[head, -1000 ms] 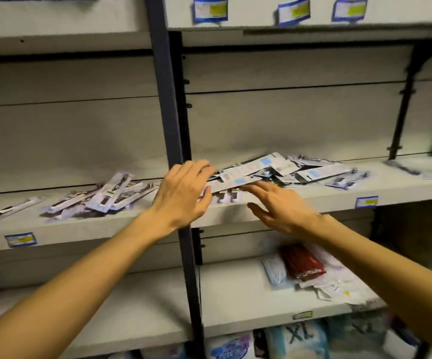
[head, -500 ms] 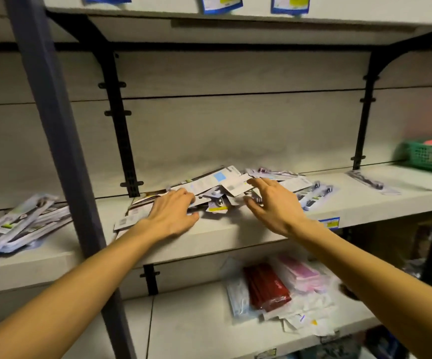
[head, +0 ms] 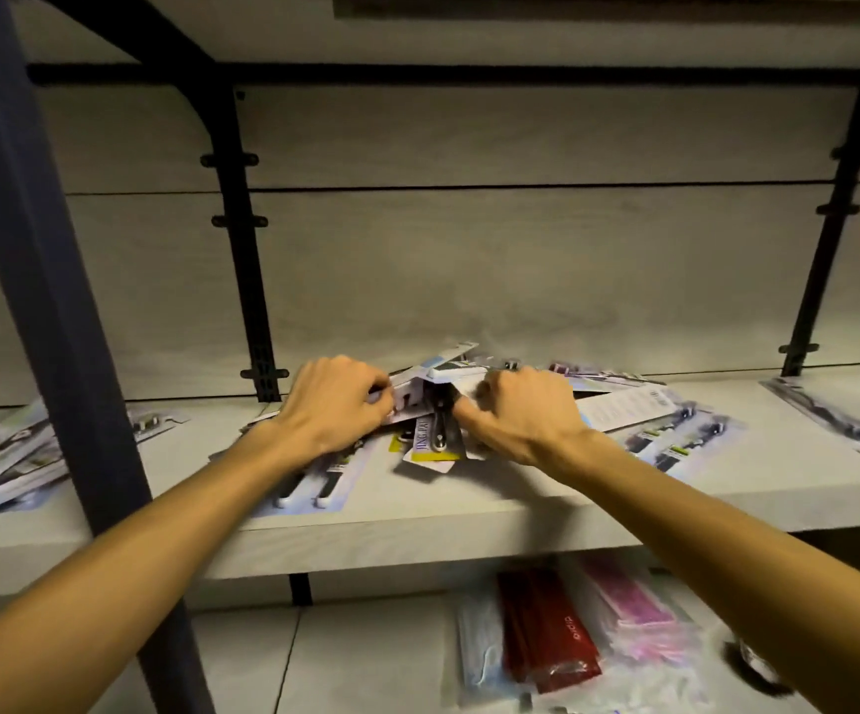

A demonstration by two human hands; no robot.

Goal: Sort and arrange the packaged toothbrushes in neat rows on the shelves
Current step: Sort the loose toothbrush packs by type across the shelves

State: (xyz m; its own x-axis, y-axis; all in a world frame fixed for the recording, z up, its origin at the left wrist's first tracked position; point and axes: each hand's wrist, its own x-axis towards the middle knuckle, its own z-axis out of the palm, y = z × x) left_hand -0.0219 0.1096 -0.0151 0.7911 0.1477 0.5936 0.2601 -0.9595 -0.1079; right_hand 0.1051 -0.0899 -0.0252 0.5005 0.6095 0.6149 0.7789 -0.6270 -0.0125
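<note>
A jumbled pile of packaged toothbrushes (head: pixel 435 438) lies on the grey middle shelf (head: pixel 417 533). My left hand (head: pixel 335 404) has its fingers curled round packs at the pile's left side. My right hand (head: pixel 523 409) grips packs at the pile's right side, fingers curled under. Between the hands a pack with a black brush handle and yellow label shows. More packs fan out to the right (head: pixel 670 435), and one single pack (head: pixel 835 420) lies at the far right. Another heap of packs (head: pixel 0 456) sits on the left bay's shelf.
A dark upright post (head: pixel 57 353) divides the left bay from this one. Black brackets (head: pixel 242 239) (head: pixel 824 234) stand at the back wall. On the lower shelf lie a red pack (head: pixel 546 631), pink packs (head: pixel 634 605) and clear bags.
The view has moved closer and to the right. Both hands, flat on the pile before, have curled their fingers and now grip packs, bunching the pile together between them.
</note>
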